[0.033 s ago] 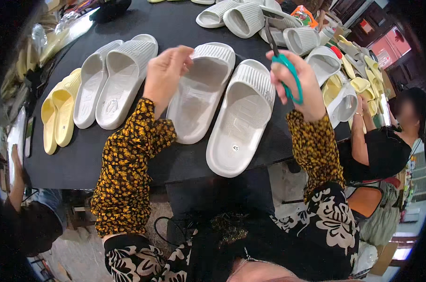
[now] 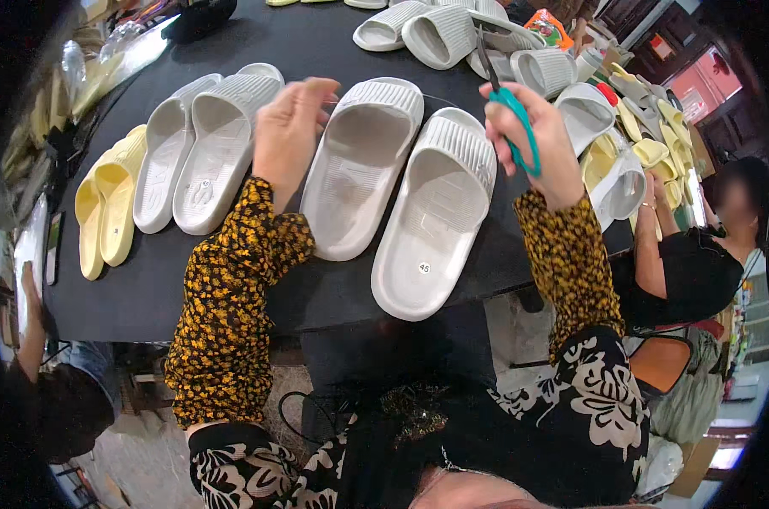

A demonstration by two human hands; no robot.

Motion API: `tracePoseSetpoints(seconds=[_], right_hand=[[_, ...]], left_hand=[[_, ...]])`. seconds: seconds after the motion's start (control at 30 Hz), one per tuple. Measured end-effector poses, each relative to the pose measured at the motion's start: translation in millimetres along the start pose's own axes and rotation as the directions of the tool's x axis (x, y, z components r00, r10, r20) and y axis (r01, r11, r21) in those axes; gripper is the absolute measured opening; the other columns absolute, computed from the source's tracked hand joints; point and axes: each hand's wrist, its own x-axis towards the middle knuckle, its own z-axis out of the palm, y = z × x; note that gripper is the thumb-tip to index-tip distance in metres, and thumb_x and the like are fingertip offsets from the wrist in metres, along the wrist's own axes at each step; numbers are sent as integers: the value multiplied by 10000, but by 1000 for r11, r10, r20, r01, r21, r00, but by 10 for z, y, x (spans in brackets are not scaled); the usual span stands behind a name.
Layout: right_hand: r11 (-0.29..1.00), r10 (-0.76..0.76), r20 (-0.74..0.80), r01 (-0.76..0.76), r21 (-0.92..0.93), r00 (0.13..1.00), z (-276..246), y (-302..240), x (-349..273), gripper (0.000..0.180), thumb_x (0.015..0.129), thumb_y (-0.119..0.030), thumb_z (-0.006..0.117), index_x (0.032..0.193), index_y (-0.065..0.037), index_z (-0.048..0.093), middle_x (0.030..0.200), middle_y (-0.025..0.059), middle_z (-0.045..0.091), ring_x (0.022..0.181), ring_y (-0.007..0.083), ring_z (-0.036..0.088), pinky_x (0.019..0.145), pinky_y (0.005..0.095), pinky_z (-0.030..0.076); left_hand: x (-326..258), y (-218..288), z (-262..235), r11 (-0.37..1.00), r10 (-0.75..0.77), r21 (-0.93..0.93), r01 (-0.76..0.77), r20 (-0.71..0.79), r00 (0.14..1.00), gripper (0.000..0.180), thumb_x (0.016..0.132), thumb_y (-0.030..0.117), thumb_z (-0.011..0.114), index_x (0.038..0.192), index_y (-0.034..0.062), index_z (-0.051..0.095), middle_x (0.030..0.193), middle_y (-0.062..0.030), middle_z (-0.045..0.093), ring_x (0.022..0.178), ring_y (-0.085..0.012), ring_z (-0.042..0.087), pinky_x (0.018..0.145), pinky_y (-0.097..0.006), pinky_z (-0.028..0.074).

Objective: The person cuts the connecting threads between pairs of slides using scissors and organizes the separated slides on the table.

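Observation:
My right hand grips scissors with teal handles, their dark blades pointing up and away over the table. The blades look nearly closed. My left hand is raised beside the large grey slide sandal, thumb and fingers pinched together. What they pinch is too small to make out. A faint thin line, perhaps a thread, runs past the sandal's strap toward the right hand. A second large grey slide sandal lies just right of the first, toe end away from me, with a round white sticker on its heel.
To the left lie a pair of grey slides and a smaller yellow pair on the black table. More grey slides sit at the far side. Grey and yellow slides crowd the right, where a co-worker sits. Another person's arm shows at left.
My left hand has moved slightly left, off the large sandal's strap. My right hand and the scissors have shifted a little up and left. The sandals stay in place.

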Motion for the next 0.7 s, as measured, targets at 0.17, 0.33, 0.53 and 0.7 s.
tracePoseSetpoints(seconds=[0.17,0.33,0.53,0.7], right_hand=[[1000,-14,-55,13,-20,998,-93,344,306,375,809,-253,644,1055,13,551,681,10,554,456,30,485,353,175,374],[960,31,-80,-7,280,996,-204,631,388,266,831,-217,629,1020,-35,583,687,11,560,456,55,488,345,194,375],[906,41,-54,-14,423,998,-484,846,390,376,844,-253,610,1135,-24,546,785,17,553,559,68,488,411,216,397],[927,29,17,-33,374,999,-727,837,482,373,862,-254,598,1141,-26,502,824,21,532,604,62,452,464,193,367]], left_hand=[[149,60,-112,950,-71,-311,21,-148,987,417,968,339,405,1021,-23,603,740,-42,611,664,-120,549,685,-269,474],[162,179,-265,759,-124,-633,155,93,988,475,955,404,387,1164,-9,493,527,53,288,474,-82,317,511,-250,345],[-101,656,-380,893,73,-450,4,154,985,421,984,320,352,966,-41,566,453,-12,378,364,-98,322,387,-234,324],[-736,514,-892,603,459,-798,-16,331,824,407,958,311,416,943,-60,581,505,-71,525,384,-119,420,386,-236,352]])
